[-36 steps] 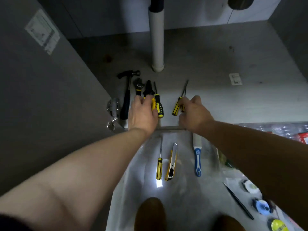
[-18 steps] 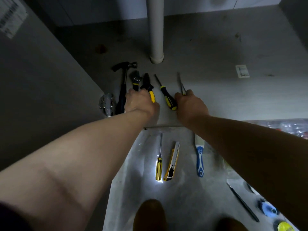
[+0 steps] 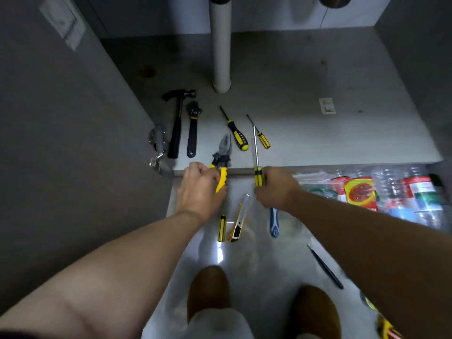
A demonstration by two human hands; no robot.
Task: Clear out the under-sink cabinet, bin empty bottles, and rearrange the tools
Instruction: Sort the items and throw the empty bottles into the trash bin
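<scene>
Right now my left hand (image 3: 199, 189) is closed round the pliers (image 3: 221, 165) and my right hand (image 3: 275, 188) round a long screwdriver (image 3: 256, 157), both pointing lengthwise into the cabinet floor (image 3: 318, 143), whose tool row lies just ahead, the gap beside the wrench (image 3: 193, 128) nearer my left.

Yellow-handled pliers (image 3: 221, 165), blk hammer (image 3: 176, 126) maybe.

Dim grey cabinet walls (image 3: 73, 118); white drainpipe (image 3: 220, 45); glossy floor (image 3: 256, 265)

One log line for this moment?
left hand: holds pliers | right hand: holds long screwdriver | cabinet floor: hammer, wrench
</scene>
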